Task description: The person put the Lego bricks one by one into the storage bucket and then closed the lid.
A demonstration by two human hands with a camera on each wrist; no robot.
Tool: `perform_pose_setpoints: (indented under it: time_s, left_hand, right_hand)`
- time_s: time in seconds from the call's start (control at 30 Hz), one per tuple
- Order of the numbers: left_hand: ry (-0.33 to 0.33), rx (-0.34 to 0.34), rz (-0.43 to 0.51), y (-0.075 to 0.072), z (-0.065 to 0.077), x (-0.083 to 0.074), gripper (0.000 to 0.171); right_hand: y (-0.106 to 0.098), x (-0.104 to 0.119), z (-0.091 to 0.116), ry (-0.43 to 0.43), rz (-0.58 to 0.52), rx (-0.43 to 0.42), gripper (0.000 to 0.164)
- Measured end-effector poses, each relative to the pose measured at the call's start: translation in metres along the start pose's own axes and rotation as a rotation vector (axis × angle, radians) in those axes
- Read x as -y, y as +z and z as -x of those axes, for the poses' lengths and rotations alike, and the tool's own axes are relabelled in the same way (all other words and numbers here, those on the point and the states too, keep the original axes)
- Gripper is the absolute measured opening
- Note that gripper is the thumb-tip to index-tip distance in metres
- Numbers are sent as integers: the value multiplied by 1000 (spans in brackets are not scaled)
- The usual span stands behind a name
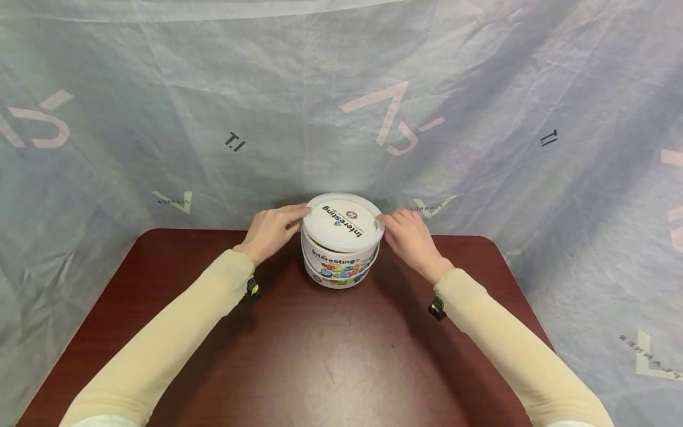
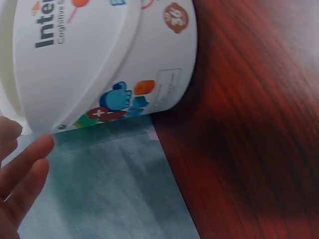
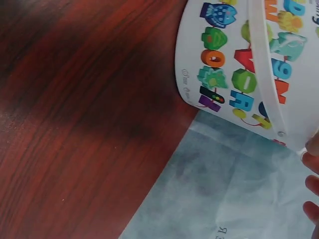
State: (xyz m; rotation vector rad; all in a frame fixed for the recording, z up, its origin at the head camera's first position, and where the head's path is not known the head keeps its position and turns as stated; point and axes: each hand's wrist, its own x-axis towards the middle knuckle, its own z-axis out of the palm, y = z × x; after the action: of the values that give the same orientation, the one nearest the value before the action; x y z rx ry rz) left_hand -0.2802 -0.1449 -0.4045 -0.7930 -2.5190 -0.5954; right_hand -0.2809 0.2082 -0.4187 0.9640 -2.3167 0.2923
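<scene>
A round white bucket [image 1: 337, 271] with colourful letters and pictures stands at the far middle of the table. Its white lid [image 1: 333, 235], printed "Interesting", sits over the opening, with a thin dark gap below its front edge. My left hand [image 1: 271, 232] holds the lid's left rim with its fingertips. On the opposite side, my right hand [image 1: 412, 238] grips the right rim, thumb at the edge. The bucket's white handle [image 2: 112, 64] hangs down along the front, its left pivot close to the left fingertips [image 2: 46, 144] in the left wrist view.
The reddish-brown table [image 1: 331, 356] stretches toward me in front of the bucket. A grey printed cloth [image 1: 267, 107] hangs behind the table, close to the bucket, and along both sides. Small black devices hang below both wrists.
</scene>
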Motion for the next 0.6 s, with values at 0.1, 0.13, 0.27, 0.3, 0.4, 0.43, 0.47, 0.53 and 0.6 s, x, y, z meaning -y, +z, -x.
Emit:
perform_pose_setpoints:
  time_s: [0.1, 0.13, 0.27, 0.3, 0.4, 0.43, 0.47, 0.53, 0.6]
  left_hand:
    - [28, -11, -26, 2, 3, 1, 34]
    - [35, -12, -35, 3, 3, 1, 34]
    - [50, -9, -60, 6, 4, 3, 35]
    - [50, -7, -64, 7, 4, 3, 35]
    - [44, 0, -76, 10, 5, 5, 37]
    - [41, 4, -79, 11, 5, 5, 37]
    - [36, 9, -80, 12, 5, 5, 37]
    - [22, 24, -78, 13, 5, 5, 38]
    - [2, 43, -65, 14, 6, 4, 39]
  right_hand:
    - [0, 1, 1, -16, -5, -7, 32]
    - [0, 2, 1, -20, -1, -8, 31]
    - [-1, 2, 2, -30, 16, -7, 29]
    - [-1, 2, 2, -31, 18, -4, 29]
    - [0, 2, 3, -30, 23, 10, 29]
    - [1, 2, 4, -27, 25, 14, 30]
    - [1, 2, 4, -22, 24, 20, 30]
    - [1, 3, 5, -12, 23, 27, 31]
    - [2, 3, 6, -3, 23, 30, 32]
